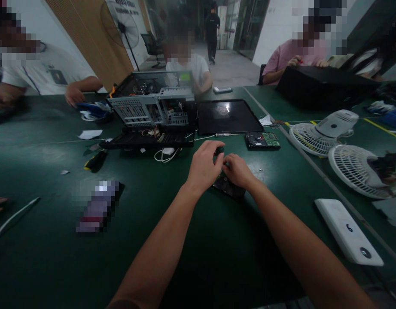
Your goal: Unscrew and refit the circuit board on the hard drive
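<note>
My left hand (204, 165) is closed, thumb and fingers curled round a small black object (219, 150) whose kind I cannot make out; only its dark top shows. Just to the right, my right hand (238, 169) has its fingers pinched together close to the left thumb, and what they hold, if anything, is hidden. Beneath both hands lies a flat dark device (230, 187), partly covered by them, which looks like a hard drive. Farther back on the table rests another hard drive (263, 140) with its green circuit board facing up.
An opened computer case (153, 109) stands at the back, beside its black side panel (230, 116). A screwdriver (96, 161) and a phone (99, 206) lie left. Fan grilles (309, 139) and a white power bank (348, 231) are right. Several people sit around the table.
</note>
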Demonstrator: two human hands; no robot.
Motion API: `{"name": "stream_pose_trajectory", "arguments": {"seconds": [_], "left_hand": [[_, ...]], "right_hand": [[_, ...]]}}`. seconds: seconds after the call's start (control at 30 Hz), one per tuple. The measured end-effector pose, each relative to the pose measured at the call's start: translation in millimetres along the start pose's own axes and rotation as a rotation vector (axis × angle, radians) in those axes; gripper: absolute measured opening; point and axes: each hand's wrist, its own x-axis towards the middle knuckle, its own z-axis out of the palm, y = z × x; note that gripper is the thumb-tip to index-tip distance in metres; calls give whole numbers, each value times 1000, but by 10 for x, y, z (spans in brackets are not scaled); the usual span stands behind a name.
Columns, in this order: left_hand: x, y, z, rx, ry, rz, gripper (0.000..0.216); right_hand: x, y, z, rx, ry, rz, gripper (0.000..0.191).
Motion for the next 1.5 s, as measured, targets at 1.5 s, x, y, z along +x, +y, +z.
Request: {"name": "stream_pose_trajectory", "arguments": {"seconds": [1.5], "left_hand": [[-30, -154, 95, 44, 116, -13, 28]], "right_hand": [[-760, 6, -153, 79, -68, -299, 61]]}}
